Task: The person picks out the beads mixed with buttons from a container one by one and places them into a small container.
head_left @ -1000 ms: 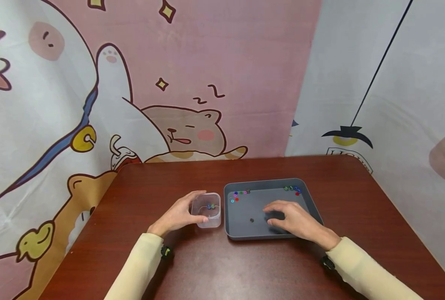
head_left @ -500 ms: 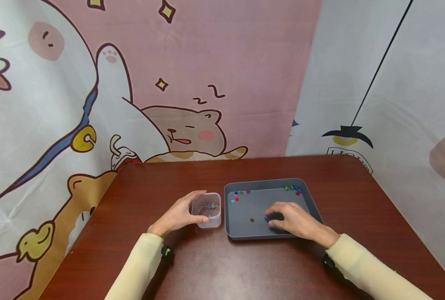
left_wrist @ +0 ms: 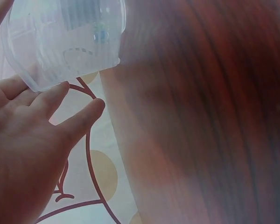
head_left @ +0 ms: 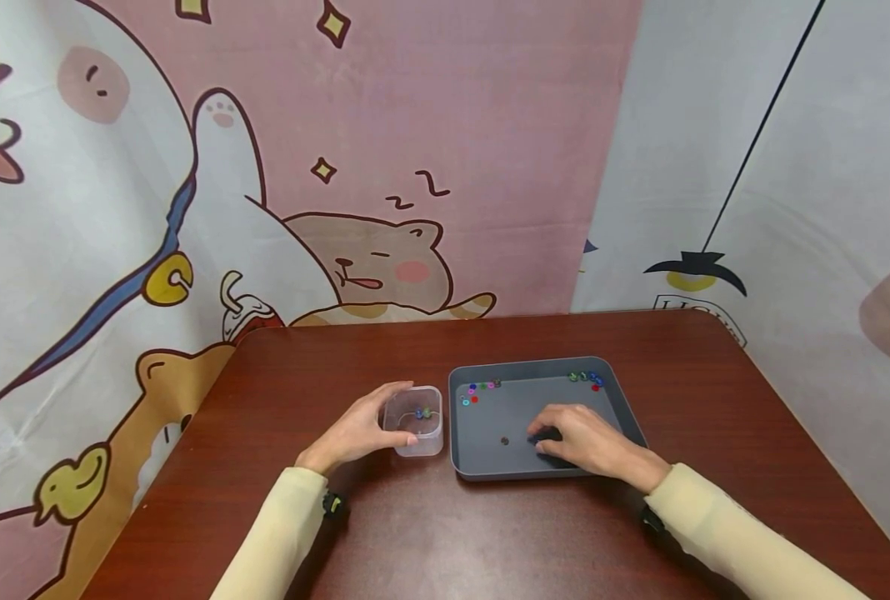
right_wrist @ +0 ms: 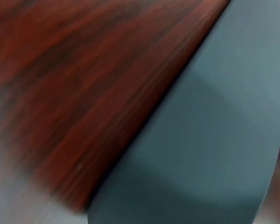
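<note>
In the head view my left hand (head_left: pixel 358 425) holds a small clear plastic box (head_left: pixel 432 446) on the table from its left side, thumb at the front and fingers behind. A blue bead and a green bead (head_left: pixel 427 412) show inside it. The left wrist view shows the fingers against the box wall (left_wrist: pixel 60 51). My right hand (head_left: pixel 583 437) is low over the grey tray (head_left: pixel 490 462), fingers bent down. Between thumb and fingertips shows a small dark-blue thing (head_left: pixel 533 437); whether it is pinched is unclear. A small dark bead (head_left: pixel 504 441) lies left of that hand.
Several small coloured rings and beads (head_left: pixel 482 386) lie in the tray's back left corner. Green, blue and red beads (head_left: pixel 583 377) sit in its back right corner. The tray's raised rim stands close to the box. A brown wooden table (head_left: pixel 430 533) carries everything.
My right hand has come down toward the tray floor, its fingertips have drawn nearer to the thumb, and it has shifted slightly left. The left hand and box have stayed in place.
</note>
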Demonstrator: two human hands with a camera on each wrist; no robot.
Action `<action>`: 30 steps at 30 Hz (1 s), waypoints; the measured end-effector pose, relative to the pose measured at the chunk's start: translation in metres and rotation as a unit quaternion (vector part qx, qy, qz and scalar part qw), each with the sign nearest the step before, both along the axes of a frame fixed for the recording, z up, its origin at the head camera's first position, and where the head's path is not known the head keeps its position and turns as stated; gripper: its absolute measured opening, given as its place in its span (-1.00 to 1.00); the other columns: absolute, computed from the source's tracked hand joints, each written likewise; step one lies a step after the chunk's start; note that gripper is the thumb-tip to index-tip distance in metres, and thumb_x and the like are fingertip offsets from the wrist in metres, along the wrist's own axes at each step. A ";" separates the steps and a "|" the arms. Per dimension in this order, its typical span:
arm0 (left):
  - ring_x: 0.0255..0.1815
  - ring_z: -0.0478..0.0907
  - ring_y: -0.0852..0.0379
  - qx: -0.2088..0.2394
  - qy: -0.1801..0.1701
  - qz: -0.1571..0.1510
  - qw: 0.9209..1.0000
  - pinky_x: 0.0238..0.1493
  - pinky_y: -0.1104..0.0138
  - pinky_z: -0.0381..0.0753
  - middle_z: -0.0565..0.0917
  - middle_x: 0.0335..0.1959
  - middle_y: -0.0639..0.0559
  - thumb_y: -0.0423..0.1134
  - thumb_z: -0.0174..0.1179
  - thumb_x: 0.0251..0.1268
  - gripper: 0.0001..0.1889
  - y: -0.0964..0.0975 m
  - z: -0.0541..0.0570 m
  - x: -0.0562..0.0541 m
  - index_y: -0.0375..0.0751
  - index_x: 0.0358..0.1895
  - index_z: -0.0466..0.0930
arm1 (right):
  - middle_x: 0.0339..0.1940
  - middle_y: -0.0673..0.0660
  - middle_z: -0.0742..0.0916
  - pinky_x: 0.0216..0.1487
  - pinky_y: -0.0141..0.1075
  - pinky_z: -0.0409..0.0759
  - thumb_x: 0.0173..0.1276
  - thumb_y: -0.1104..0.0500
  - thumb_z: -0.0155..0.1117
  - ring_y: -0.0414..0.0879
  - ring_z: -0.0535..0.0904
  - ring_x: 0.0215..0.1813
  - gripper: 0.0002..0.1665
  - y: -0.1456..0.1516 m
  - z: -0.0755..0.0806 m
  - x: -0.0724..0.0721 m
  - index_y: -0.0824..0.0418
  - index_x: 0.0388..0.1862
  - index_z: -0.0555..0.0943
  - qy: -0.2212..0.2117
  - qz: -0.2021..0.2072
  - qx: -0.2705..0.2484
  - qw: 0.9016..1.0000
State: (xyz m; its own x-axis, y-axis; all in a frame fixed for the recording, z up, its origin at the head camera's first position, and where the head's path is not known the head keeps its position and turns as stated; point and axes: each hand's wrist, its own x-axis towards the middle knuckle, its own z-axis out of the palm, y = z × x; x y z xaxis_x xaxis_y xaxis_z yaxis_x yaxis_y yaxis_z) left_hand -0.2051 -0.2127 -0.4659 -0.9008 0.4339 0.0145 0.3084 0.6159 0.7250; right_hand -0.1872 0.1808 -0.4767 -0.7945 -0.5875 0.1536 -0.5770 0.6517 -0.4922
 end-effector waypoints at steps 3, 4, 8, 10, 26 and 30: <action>0.40 0.41 0.02 -0.001 0.001 -0.002 1.000 0.42 -0.13 0.36 0.41 0.49 0.05 0.14 0.59 0.05 0.00 0.000 0.000 0.000 -0.04 0.57 0.32 | -0.10 -0.06 0.76 -0.06 -0.16 0.67 0.32 0.23 0.52 -0.10 0.70 -0.06 -0.77 -0.001 0.000 0.000 0.14 -0.05 0.79 -0.002 0.002 0.004 1.000; 0.40 0.41 0.02 -0.001 0.002 -0.002 1.000 0.43 -0.12 0.36 0.41 0.49 0.05 0.15 0.59 0.05 0.00 0.000 0.000 0.000 -0.03 0.57 0.32 | -0.10 -0.05 0.76 -0.06 -0.16 0.67 0.32 0.23 0.52 -0.09 0.71 -0.05 -0.77 -0.002 0.001 0.000 0.14 -0.05 0.79 -0.002 0.003 0.005 1.000; 0.42 0.39 0.03 -0.002 0.003 -0.003 1.000 0.43 -0.12 0.35 0.40 0.50 0.06 0.17 0.58 0.05 -0.01 -0.001 0.001 0.000 0.05 0.56 0.32 | -0.11 -0.05 0.76 -0.07 -0.15 0.68 0.31 0.25 0.52 -0.07 0.71 -0.06 -0.77 -0.002 0.001 0.000 0.15 -0.06 0.79 -0.001 0.004 0.008 1.000; 0.42 0.39 0.03 -0.003 0.002 -0.002 1.000 0.43 -0.12 0.35 0.40 0.50 0.06 0.17 0.58 0.05 -0.01 -0.001 0.001 0.000 0.05 0.57 0.32 | -0.13 -0.07 0.75 -0.07 -0.15 0.68 0.30 0.26 0.52 -0.08 0.71 -0.07 -0.78 -0.003 0.000 0.000 0.14 -0.07 0.79 0.001 0.006 0.010 1.000; 0.41 0.40 0.01 -0.004 -0.007 0.002 1.000 0.44 -0.13 0.34 0.40 0.50 0.05 0.08 0.60 0.06 -0.04 -0.001 0.000 0.002 0.07 0.57 0.32 | -0.18 -0.09 0.75 -0.11 -0.17 0.68 0.28 0.33 0.51 -0.10 0.72 -0.11 -0.81 -0.003 -0.004 -0.001 0.11 -0.16 0.79 0.036 0.016 0.013 0.999; 0.39 0.41 0.02 -0.002 -0.006 0.002 1.000 0.43 -0.13 0.35 0.40 0.50 0.05 0.08 0.60 0.06 -0.02 -0.001 0.000 0.001 0.02 0.57 0.32 | -0.18 -0.08 0.75 -0.10 -0.16 0.68 0.30 0.33 0.50 -0.09 0.71 -0.11 -0.82 -0.003 -0.003 0.001 0.12 -0.15 0.80 0.034 0.012 0.012 0.999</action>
State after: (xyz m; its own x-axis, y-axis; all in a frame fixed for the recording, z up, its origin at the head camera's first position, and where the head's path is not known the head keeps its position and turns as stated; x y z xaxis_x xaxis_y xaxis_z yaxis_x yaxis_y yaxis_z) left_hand -0.2038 -0.2137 -0.4659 -0.9030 0.4296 0.0023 0.2971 0.6207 0.7256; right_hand -0.1865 0.1778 -0.4793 -0.7679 -0.6109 0.1926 -0.6249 0.6486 -0.4345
